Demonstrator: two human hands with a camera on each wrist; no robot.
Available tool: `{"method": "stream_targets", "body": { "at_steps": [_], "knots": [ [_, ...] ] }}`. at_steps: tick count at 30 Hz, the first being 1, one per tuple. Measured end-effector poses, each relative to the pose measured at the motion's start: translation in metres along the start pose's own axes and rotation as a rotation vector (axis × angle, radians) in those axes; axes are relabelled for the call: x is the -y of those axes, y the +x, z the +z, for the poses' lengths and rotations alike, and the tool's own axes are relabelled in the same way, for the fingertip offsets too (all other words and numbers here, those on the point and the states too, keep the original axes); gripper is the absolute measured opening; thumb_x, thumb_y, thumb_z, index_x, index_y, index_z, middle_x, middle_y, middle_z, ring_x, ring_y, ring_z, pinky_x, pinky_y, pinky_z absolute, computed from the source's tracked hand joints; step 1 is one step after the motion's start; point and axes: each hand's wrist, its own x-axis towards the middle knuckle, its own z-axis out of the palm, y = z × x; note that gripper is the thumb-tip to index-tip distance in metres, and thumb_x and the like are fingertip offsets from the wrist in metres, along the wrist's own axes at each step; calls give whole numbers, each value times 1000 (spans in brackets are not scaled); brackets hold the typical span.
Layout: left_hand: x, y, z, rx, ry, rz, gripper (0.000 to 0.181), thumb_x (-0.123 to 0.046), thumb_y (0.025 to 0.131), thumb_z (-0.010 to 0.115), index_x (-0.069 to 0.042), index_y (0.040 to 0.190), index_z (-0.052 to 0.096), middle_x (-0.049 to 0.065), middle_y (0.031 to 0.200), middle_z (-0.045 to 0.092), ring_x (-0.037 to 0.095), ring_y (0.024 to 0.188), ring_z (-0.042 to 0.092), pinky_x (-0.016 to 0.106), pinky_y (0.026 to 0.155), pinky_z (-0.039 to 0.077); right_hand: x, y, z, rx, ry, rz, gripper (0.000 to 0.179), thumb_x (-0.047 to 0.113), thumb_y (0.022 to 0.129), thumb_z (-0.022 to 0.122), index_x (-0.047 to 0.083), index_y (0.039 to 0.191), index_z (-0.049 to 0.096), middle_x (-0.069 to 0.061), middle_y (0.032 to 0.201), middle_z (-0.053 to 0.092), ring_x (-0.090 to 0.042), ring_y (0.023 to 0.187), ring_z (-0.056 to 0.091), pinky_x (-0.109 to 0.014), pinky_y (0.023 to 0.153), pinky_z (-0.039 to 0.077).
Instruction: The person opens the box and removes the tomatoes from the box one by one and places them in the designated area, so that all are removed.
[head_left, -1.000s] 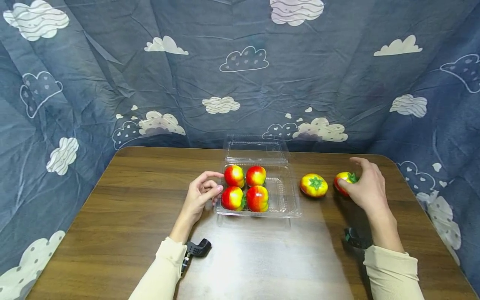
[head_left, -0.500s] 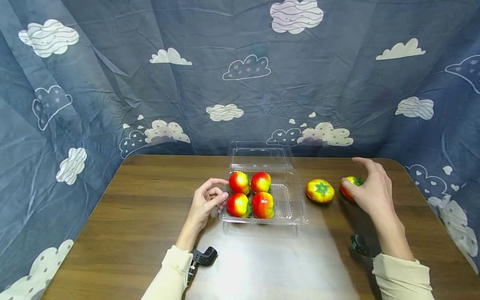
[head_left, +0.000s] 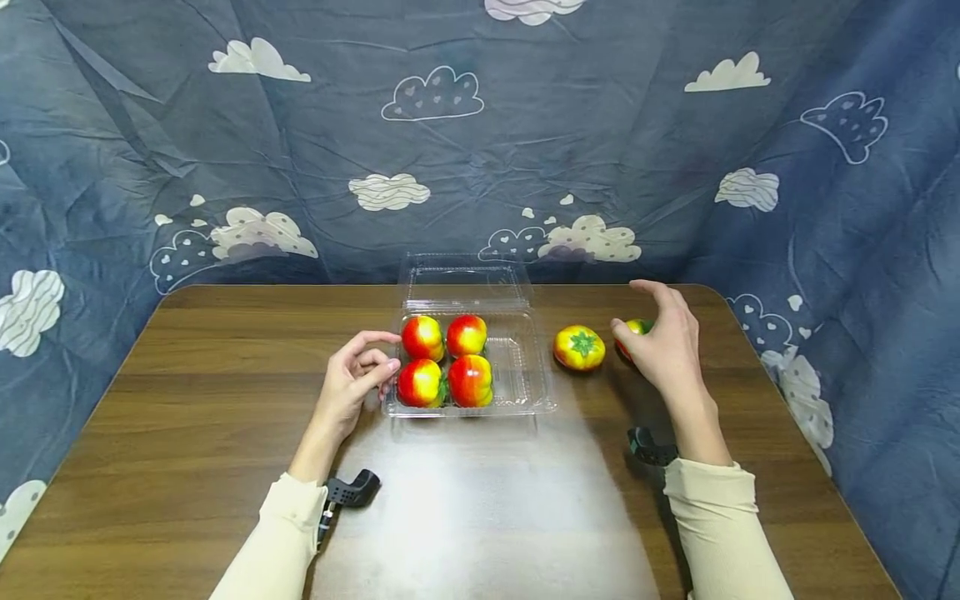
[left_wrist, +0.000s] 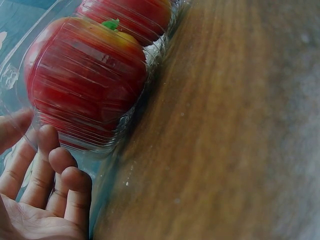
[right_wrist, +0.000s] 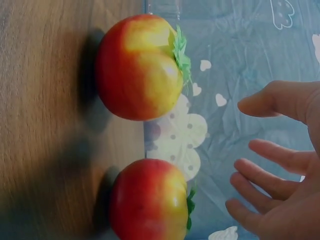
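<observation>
My left hand (head_left: 351, 379) touches the left side of a clear plastic clamshell container (head_left: 517, 358) with its forefinger and thumb, whose tips stand apart. Several red-and-yellow, tomato-like fruits (head_left: 471, 381) sit in the container's left part. In the left wrist view, a fruit (left_wrist: 85, 75) shows through the plastic wall above the loosely bent fingers (left_wrist: 76, 192). My right hand (right_wrist: 280, 170) is spread with a gap between it and a fruit (right_wrist: 140, 67) with a green leafy top. A second loose fruit (head_left: 579, 347) lies between that one and the container.
The container's lid (head_left: 465, 282) stands folded back at the rear. Everything rests on a brown wooden table (head_left: 187, 400). A blue cloth with white clouds (head_left: 435, 167) hangs behind it. Black wrist cameras (head_left: 354, 489) hang under both sleeves.
The head view has shifted, so the whole scene sits further left. My right hand has moved slightly left over the outer fruit. The left hand stays at the container's side.
</observation>
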Motion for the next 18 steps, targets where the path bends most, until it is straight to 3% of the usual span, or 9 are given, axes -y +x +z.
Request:
{"method": "stream_targets", "body": {
  "at_steps": [11, 18],
  "knots": [
    [-2, 2, -2, 1, 7, 5, 35, 8, 95, 69, 12, 128, 58, 3, 72, 65, 18, 54, 53, 22, 47, 49, 10, 1, 12, -6, 27, -106, 54, 11, 85, 80, 2, 136, 63, -22, 134, 65, -43, 130, 55, -62, 110, 41],
    [-2, 3, -4, 3, 7, -1, 35, 9, 94, 69, 13, 127, 58, 4, 71, 65, 20, 53, 53, 25, 46, 48, 16, 0, 17, 20, 30, -123, 54, 10, 85, 80, 2, 136, 64, -23, 136, 64, -42, 131, 56, -61, 109, 42]
  ]
}}
